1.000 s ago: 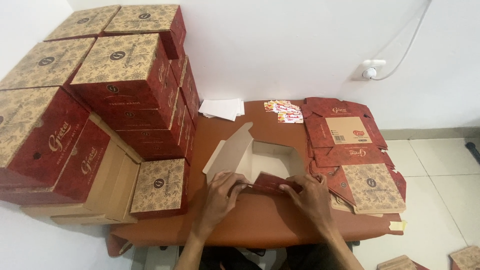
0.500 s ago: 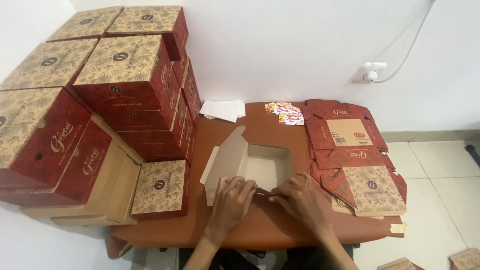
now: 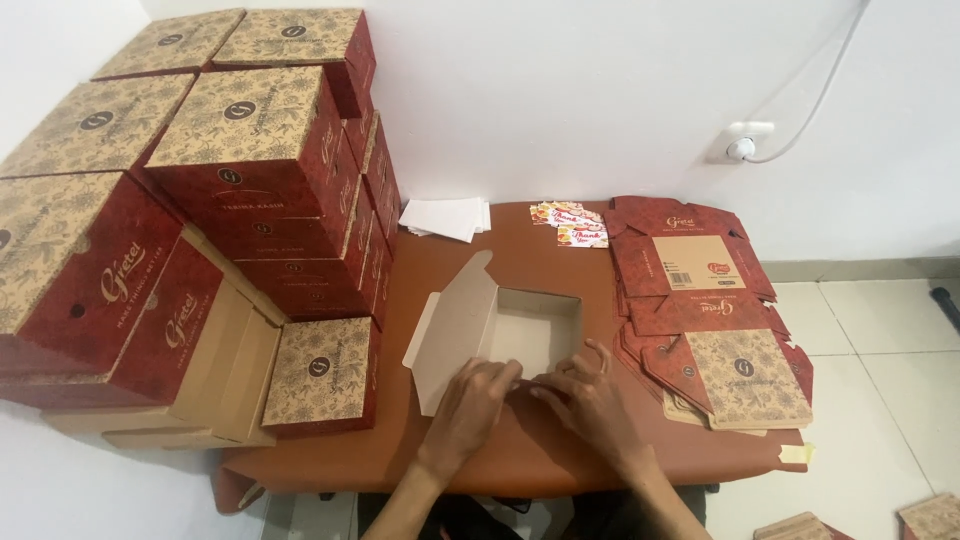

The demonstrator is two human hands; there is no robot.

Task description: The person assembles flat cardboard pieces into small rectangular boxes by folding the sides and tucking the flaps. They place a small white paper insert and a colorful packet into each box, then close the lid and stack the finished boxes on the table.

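A half-formed cardboard box [image 3: 530, 325] lies open-side up on the brown table [image 3: 520, 250], its pale inside showing and its lid flap [image 3: 455, 325] spread to the left. My left hand [image 3: 475, 405] presses down on the box's near wall. Touching it from the right, my right hand [image 3: 590, 395] pushes the same near wall with fingers curled over the edge. Both hands grip the folded front flap.
A tall stack of finished red and tan boxes [image 3: 230, 170] fills the left side. Flat unfolded box blanks [image 3: 710, 320] are piled at the right. White paper sheets [image 3: 445, 217] and small printed cards [image 3: 575, 225] lie at the table's back. A wall socket [image 3: 745, 145] sits above.
The red front flap seen a second ago has been folded down into the box. Both hands have closed in together on the near wall.
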